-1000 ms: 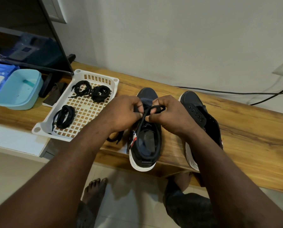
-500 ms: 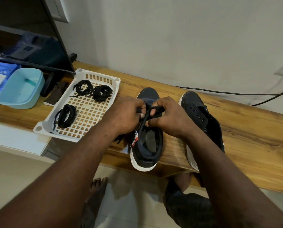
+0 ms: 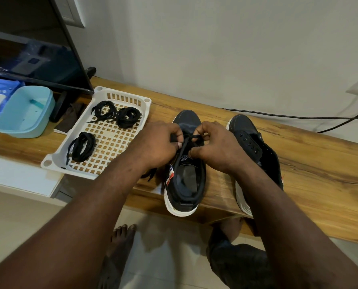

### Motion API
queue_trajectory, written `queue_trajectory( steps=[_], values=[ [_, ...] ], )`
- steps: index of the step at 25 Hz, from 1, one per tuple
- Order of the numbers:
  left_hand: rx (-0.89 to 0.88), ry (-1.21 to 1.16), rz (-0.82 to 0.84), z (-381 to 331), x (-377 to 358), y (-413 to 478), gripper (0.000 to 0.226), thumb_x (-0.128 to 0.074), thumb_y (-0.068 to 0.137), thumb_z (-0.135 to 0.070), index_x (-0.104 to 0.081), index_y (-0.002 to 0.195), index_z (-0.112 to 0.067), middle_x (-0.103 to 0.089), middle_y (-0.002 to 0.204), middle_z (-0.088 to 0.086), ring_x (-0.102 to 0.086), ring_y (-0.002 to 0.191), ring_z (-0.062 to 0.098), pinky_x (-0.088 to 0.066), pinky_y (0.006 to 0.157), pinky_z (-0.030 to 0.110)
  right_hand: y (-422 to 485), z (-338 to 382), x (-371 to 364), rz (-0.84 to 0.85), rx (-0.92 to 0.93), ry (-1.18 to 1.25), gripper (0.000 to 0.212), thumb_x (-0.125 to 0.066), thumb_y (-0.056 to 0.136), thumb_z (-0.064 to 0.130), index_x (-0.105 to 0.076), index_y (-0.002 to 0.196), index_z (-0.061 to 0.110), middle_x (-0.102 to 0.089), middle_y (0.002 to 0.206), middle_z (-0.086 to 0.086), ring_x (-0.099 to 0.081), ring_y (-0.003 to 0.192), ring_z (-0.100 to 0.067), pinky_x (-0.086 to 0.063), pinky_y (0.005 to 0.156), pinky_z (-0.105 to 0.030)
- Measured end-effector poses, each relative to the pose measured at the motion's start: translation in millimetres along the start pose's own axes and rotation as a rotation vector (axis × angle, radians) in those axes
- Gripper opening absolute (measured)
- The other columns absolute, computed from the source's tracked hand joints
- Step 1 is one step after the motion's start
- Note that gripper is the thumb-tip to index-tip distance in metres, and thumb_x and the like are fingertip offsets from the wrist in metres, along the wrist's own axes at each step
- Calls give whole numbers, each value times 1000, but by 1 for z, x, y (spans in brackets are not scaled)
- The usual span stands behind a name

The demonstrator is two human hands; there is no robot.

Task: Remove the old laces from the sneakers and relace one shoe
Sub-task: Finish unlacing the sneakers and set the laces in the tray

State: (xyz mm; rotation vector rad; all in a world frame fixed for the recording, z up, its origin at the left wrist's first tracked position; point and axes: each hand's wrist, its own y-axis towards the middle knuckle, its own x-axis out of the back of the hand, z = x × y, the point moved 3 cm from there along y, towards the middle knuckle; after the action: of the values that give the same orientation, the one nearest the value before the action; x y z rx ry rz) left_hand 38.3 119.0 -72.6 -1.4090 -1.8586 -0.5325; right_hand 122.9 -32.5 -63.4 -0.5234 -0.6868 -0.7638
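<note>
Two black sneakers with white soles stand on the wooden bench. Over the left sneaker [image 3: 185, 184] both hands work at the tongue. My left hand [image 3: 159, 142] pinches a black lace [image 3: 187, 140] at the eyelets. My right hand [image 3: 215, 147] pinches the same lace from the other side, where it forms a small loop. One end of the lace hangs off the bench at the sneaker's left. The right sneaker [image 3: 251, 138] shows bare eyelets with no lace; my right forearm covers part of it.
A white plastic tray [image 3: 55, 159] holds three coiled black laces [image 3: 81, 147] to the left. A light blue tub [image 3: 26, 113] and a TV screen [image 3: 38, 49] stand further left. Black cables [image 3: 299, 116] run along the wall behind the bench [image 3: 319, 174]. My bare feet are below.
Both hands stayed over the left sneaker's tongue, with small finger movements on the lace. The lace loop between them has shifted slightly.
</note>
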Motion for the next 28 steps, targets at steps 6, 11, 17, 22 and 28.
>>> queue_trajectory(
  steps=[6, 11, 17, 22, 28],
  values=[
    [284, 302, 35, 21, -4, 2, 4, -67, 91, -26, -71, 90, -26, -67, 92, 0, -64, 84, 21, -58, 77, 40, -1, -4, -1, -18, 7, 2, 39, -83, 80, 20, -57, 108, 31, -56, 122, 2, -57, 111, -18, -50, 75, -25],
    [204, 81, 94, 17, 1, 2, 7, -74, 91, -28, -72, 85, -24, -71, 85, -1, -66, 83, 18, -54, 75, 34, -2, -4, 0, -45, -22, 7, 36, -83, 80, 23, -60, 107, 29, -60, 117, 0, -61, 105, -18, -57, 81, -32],
    [257, 66, 67, 21, 1, 3, 15, -72, 90, -31, -71, 82, -19, -70, 85, 2, -67, 85, 22, -51, 70, 35, -2, -3, -1, -52, -15, -15, 33, -81, 81, 26, -60, 107, 29, -60, 116, 0, -60, 104, -18, -54, 80, -31],
    [159, -149, -45, 5, -4, 3, 11, -69, 98, -36, -69, 92, -27, -67, 91, -7, -62, 86, 12, -45, 69, 30, -2, -3, -1, -49, -15, -23, 34, -81, 82, 27, -60, 109, 28, -60, 115, 0, -61, 102, -18, -53, 76, -29],
    [248, -146, -76, 1, -10, 11, 14, -60, 104, -30, -65, 97, -20, -68, 96, 0, -63, 91, 19, -46, 72, 34, -3, -3, -4, -36, -42, -24, 34, -79, 84, 30, -60, 112, 28, -62, 116, 1, -63, 101, -17, -54, 77, -30]
  ],
)
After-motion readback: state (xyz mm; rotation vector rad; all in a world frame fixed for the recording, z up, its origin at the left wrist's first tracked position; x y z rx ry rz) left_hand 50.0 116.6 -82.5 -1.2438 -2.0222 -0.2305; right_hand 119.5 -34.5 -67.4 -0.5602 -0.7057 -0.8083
